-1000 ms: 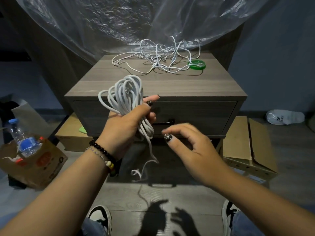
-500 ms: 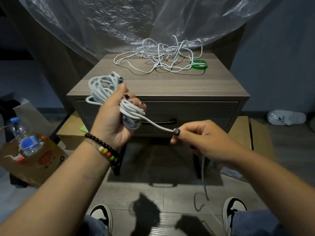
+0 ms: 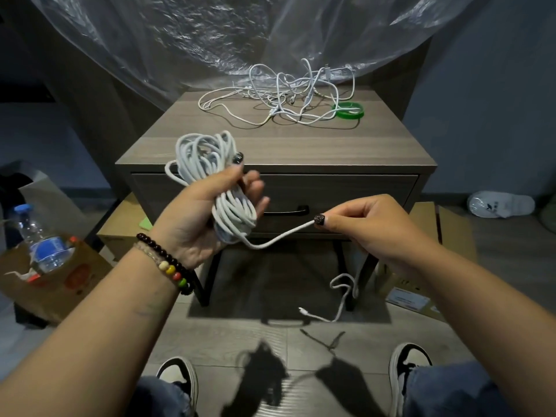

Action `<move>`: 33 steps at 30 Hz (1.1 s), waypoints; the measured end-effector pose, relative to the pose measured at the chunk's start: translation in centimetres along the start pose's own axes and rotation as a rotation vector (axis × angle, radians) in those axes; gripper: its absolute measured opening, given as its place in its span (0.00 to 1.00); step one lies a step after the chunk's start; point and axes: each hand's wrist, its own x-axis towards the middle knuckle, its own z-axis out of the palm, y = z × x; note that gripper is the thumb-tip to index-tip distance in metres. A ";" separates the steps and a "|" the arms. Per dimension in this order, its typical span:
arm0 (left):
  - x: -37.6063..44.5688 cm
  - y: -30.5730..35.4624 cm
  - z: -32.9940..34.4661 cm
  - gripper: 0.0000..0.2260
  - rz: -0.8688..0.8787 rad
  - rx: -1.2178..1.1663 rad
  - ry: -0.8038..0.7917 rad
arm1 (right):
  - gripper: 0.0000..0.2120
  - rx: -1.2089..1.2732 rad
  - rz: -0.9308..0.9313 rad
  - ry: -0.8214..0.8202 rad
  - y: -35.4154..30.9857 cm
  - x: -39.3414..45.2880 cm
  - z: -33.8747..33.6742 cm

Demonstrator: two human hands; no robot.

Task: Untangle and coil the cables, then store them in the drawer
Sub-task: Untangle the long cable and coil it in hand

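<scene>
My left hand (image 3: 207, 212) grips a thick coil of white cable (image 3: 204, 158) in front of the nightstand. From the coil's lower end a loose strand (image 3: 279, 239) runs right to my right hand (image 3: 370, 224), which pinches it. The rest of that strand hangs below my right hand, and its plug end (image 3: 304, 311) dangles above the floor. A tangle of white cables (image 3: 285, 97) lies at the back of the nightstand top (image 3: 270, 145). The drawer (image 3: 331, 194) with a dark handle (image 3: 285, 210) is closed.
A green ring (image 3: 349, 109) lies by the tangle. Clear plastic sheeting (image 3: 240, 34) hangs behind the nightstand. Cardboard boxes (image 3: 445, 236) stand on the floor at both sides; the left one holds a water bottle (image 3: 42, 245). A white slipper (image 3: 499, 203) lies far right. My shoes (image 3: 177, 377) are below.
My right hand took hold of the cable's loose end and drew it out to the right. My left hand turned the coil and kept its grip.
</scene>
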 end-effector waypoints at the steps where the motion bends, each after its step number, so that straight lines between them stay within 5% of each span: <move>1: 0.0 -0.4 0.0 0.09 -0.025 0.053 -0.023 | 0.08 0.008 -0.002 0.014 0.0 0.0 0.2; 4: 0.1 -1.5 -0.1 0.01 -0.117 0.186 -0.068 | 0.07 0.019 -0.014 0.034 -0.3 0.0 0.5; 12: -0.4 -3.0 -0.3 0.30 -0.337 0.284 -0.242 | 0.03 0.003 -0.022 0.016 -0.9 0.1 0.0; 22: -1.2 -4.4 0.3 0.06 -0.153 0.681 -0.251 | 0.03 -0.063 -0.024 0.004 -1.5 0.4 -1.8; 27: -1.2 -4.5 0.3 0.13 -0.130 0.767 -0.221 | 0.04 -0.077 -0.031 -0.006 -1.1 0.6 -0.8; 33: -2.0 -3.9 0.3 0.09 -0.133 0.714 -0.207 | 0.04 -0.042 0.012 -0.100 -1.1 0.4 -0.6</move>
